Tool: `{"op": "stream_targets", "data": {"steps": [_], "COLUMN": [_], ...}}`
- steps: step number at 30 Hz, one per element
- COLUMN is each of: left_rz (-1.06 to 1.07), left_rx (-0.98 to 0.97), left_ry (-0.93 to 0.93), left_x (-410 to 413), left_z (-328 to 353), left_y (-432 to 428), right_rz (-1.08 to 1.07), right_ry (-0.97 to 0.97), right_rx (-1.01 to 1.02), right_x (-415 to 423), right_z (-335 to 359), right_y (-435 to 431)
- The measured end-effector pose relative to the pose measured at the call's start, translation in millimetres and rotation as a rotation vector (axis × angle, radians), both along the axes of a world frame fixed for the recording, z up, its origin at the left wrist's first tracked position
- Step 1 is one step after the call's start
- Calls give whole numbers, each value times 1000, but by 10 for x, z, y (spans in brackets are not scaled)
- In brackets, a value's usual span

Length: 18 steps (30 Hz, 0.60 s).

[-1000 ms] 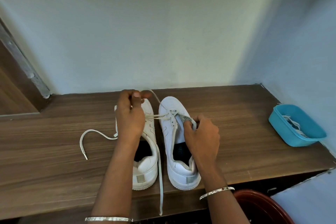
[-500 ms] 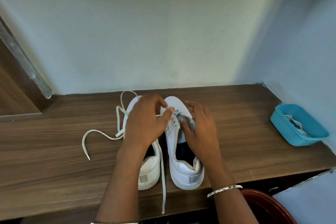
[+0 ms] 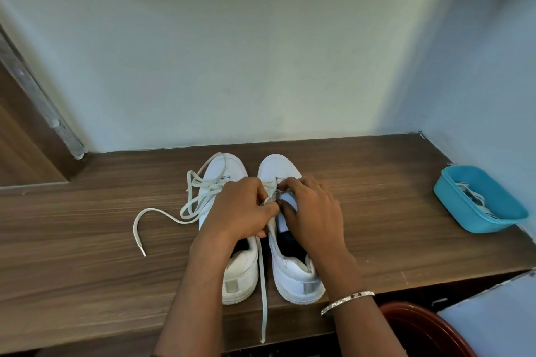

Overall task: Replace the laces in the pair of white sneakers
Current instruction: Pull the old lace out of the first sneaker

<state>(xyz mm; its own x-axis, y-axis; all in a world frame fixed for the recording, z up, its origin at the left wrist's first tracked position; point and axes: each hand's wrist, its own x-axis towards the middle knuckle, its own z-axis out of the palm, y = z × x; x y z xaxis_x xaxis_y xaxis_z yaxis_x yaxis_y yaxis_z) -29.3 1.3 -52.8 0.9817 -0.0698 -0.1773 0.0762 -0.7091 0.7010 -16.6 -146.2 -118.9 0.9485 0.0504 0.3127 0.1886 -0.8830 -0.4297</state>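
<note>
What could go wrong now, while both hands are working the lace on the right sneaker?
1. The lace pinched by the left hand trails past the table edge; a forearm might catch it and drag it out of the eyelets.
2. The right sneaker stands close to that edge; a hard tug might slide it off, perhaps into the red basin below.
3. The loose lace on the left sneaker lies in loops and may knot.

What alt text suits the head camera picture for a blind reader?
A left hand pinches a lace at the eyelets of the right sneaker while the right hand grips it. The left sneaker stands alongside on a wooden shelf; blue tub at right.
</note>
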Motion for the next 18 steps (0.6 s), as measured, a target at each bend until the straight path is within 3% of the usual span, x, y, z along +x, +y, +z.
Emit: {"op": "stream_targets", "data": {"steps": [4,7,10,15,17,18], "left_rz": [30,48,63,73,73,72], "left_rx": [-27,-33,-40,-40,-44,-46], "left_ry": [2,0,4,14,22,26], "left_x": [-3,5,19,13,16,16], "left_z": [-13,-25,-40,-36,-37,-35], "left_y": [-7,-20,-22,-23,-24,-23], "right_rz": [-36,-75,-179,-283,-301,-301], "right_ry": [-45,-65,46,359,376,331], "right_rx": [58,234,590,1413,1534,1493], "right_x": [28,48,46,50,37,43], "right_z": [-27,-37,17,157,190,183], "right_y": [19,3,-26,-79,-102,-106]}}
